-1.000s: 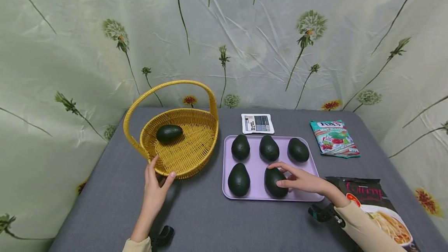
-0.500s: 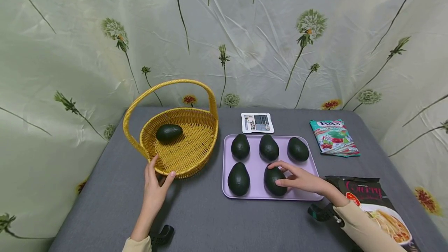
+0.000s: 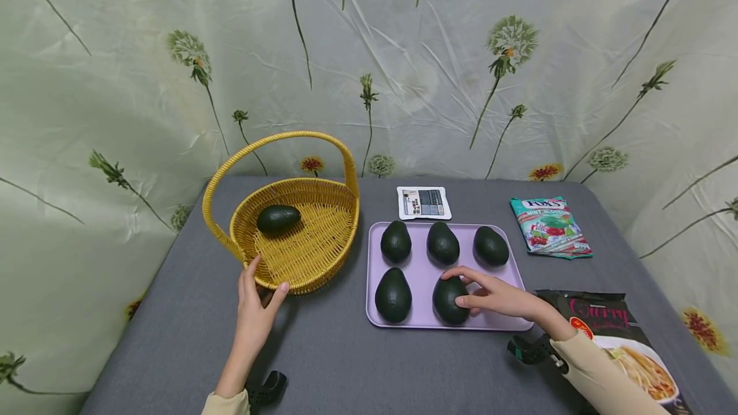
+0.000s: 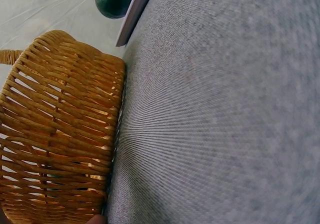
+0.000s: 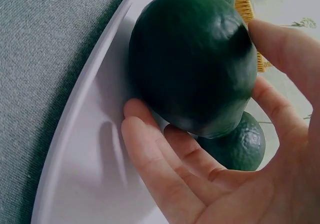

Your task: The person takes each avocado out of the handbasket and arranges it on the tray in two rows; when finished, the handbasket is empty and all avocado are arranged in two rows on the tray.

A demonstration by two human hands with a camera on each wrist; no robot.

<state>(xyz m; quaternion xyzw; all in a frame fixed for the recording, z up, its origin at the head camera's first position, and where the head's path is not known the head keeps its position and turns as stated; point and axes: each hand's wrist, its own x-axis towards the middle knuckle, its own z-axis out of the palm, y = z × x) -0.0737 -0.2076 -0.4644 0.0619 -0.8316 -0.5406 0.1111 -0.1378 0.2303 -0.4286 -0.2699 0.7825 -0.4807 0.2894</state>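
My right hand (image 3: pixel 490 293) holds a dark green avocado (image 3: pixel 448 303) in the near row of the lilac tray (image 3: pixel 418 319). In the right wrist view, thumb and fingers spread around that avocado (image 5: pixel 192 59), with the lower fingers close over the tray. Several other avocados lie on the tray, including one (image 3: pixel 394 295) just left of the held one. My left hand (image 3: pixel 256 306) touches the near left rim of a yellow wicker basket (image 3: pixel 311 277), thumb and forefinger spread fairly straight. One avocado (image 3: pixel 278 219) lies inside the basket, at its left.
Behind the tray lies a white label-printed packet (image 3: pixel 423 203). To the right are a teal FOX'S candy bag (image 3: pixel 550 228) and a black curry noodle packet (image 3: pixel 617 338), partly under the right forearm. The basket's tall handle (image 3: pixel 288 136) arches above it.
The held avocado has shifted very slightly left on the tray under my right hand. My left hand and the basket stay in place.
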